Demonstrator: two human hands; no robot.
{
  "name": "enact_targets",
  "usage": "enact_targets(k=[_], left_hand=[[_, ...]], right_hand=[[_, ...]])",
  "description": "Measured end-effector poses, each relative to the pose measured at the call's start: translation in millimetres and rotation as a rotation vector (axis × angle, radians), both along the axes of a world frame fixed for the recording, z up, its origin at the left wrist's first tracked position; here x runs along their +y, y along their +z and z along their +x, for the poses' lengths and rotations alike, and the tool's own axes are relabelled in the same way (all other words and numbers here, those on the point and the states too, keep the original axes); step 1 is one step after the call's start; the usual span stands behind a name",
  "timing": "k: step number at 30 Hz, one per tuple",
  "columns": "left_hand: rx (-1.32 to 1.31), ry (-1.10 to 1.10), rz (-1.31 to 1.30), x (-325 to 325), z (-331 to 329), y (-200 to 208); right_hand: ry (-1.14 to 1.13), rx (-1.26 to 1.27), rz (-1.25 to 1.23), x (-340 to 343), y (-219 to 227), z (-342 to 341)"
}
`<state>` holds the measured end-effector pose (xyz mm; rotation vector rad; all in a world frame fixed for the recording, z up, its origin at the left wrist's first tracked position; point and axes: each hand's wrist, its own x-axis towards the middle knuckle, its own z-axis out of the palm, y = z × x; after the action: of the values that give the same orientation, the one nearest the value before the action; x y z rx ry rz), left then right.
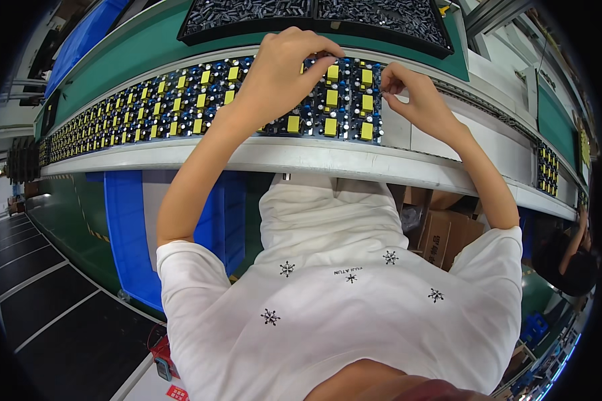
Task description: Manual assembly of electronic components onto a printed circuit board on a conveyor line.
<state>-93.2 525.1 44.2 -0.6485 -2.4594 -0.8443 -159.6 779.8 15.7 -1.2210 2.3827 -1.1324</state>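
A long row of dark circuit boards (312, 127) with yellow block components, small blue parts and pale round-topped parts lies on the conveyor line in front of me. My left hand (284, 73) arches over the boards from the left. Its thumb and forefinger are bent close together at the far edge of the boards; anything between the tips is too small to make out. At the right end of the row is my right hand (418, 103), fingers curled and thumb drawn in beside the last board (366, 91). What its fingertips hold, if anything, is hidden.
Black trays (334, 27) full of small dark cylindrical components stand beyond the line. A pale rail (301, 155) runs along its near side. Another board group (547, 170) sits farther right, near another person's arm (574, 244). Blue bins (130, 234) and cardboard boxes (448, 234) are below.
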Motion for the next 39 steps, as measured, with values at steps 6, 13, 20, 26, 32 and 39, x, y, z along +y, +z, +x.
enact_targets(k=[6,13,20,26,32,39], left_hand=[[-0.034,-0.018,0.016,1.9,-0.7,-8.4],[-0.272,0.033,0.06,13.9,-1.6,-6.3],[-0.402,0.037,0.154,17.6,-6.1,-12.2],[-0.449,-0.007,0.077,38.0,-12.1,-3.0],[-0.218,-0.135,-0.132,67.0,-17.3,-17.4],[-0.196,-0.067,-0.229,72.7,-11.3,-24.5]], right_hand=[[0.008,0.07,0.02,-4.3,5.0,4.9],[-0.004,0.201,0.097,-5.2,2.7,7.3],[0.099,0.404,0.366,-13.4,47.2,-24.3],[-0.106,0.415,0.241,-39.6,34.3,-124.5],[-0.136,0.341,0.197,-77.9,12.6,-130.4],[-0.164,0.309,-0.102,-80.3,0.1,-129.4]])
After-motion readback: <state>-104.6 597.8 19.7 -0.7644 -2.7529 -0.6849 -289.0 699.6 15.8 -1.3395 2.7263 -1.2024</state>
